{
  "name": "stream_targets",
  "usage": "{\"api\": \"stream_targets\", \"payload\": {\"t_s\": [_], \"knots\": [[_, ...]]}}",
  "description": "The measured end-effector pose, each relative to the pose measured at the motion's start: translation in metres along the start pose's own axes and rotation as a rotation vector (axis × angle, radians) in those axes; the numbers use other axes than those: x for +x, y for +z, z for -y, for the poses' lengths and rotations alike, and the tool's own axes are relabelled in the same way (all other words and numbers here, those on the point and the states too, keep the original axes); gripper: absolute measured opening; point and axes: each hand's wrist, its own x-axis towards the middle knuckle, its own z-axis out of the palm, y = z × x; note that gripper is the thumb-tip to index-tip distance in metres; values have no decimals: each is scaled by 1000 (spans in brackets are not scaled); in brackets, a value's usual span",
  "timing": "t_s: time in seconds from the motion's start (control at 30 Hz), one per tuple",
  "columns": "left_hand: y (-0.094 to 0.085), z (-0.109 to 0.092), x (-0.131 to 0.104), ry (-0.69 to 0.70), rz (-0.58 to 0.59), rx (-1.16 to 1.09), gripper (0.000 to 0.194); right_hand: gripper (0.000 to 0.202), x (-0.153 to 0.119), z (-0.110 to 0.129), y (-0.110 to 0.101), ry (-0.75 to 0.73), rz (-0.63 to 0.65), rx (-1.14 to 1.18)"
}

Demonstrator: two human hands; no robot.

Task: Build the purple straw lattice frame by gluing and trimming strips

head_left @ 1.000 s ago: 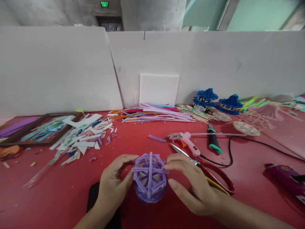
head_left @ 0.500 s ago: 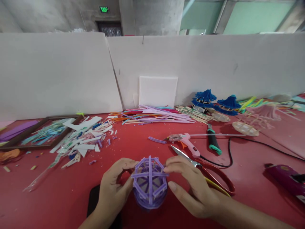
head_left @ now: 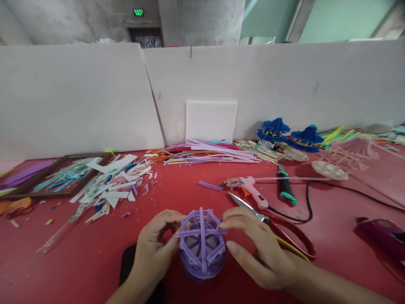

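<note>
Purple frame: front and centre over the red table, between the hands; open top faces up, many-sided rim, rounded wall below. Underside is hidden, so can't tell if it rests on the table or is held just above.
Crossed strips: one runs front to back, one side to side, meeting mid-opening; ends lie on or slightly past the rim. Step looks like positioning or checking these.
Left hand: thumb and index curled in on the left side of the rim, gripping it by the side strip's end.
Right hand: half-curled, gap between thumb and index; index tip at the side strip's right end, thumb just off the wall, not clamped.
Strip ends: next move, I'd judge, calls for a steady left grip and light right-finger pressure, no squeezing; the thin wall probably flexes.
Glue gun: lying beyond the right hand, nozzle near loose purple strips.
Scissors: partly behind right hand, unheld.
</note>
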Motion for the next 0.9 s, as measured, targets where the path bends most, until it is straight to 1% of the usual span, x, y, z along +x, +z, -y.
{"api": "stream_targets", "payload": {"t_s": [0.23,0.5,0.67,0.77,0.83,0.87,0.9], "knots": [[2,1,-1,-49,41,-51,8,33,0,-1,2,21,-17,-16],[1,3,0,-65,64,-78,17,31,0,-1,1,26,-35,-26],[3,-1,2,-79,54,-73,14,30,-1,-3,-2,21,-21,-40],[4,-2,1,-97,27,-59,11,25,6,-13,-12,24,-49,-130],[4,-1,0,-105,8,-50,10,17,17,-25,-22,75,-47,-258],[4,0,0,-106,2,-46,9,14,25,-32,-26,113,12,-346],[4,1,0,-107,-1,-45,9,17,34,-40,-29,157,118,-467]]}}
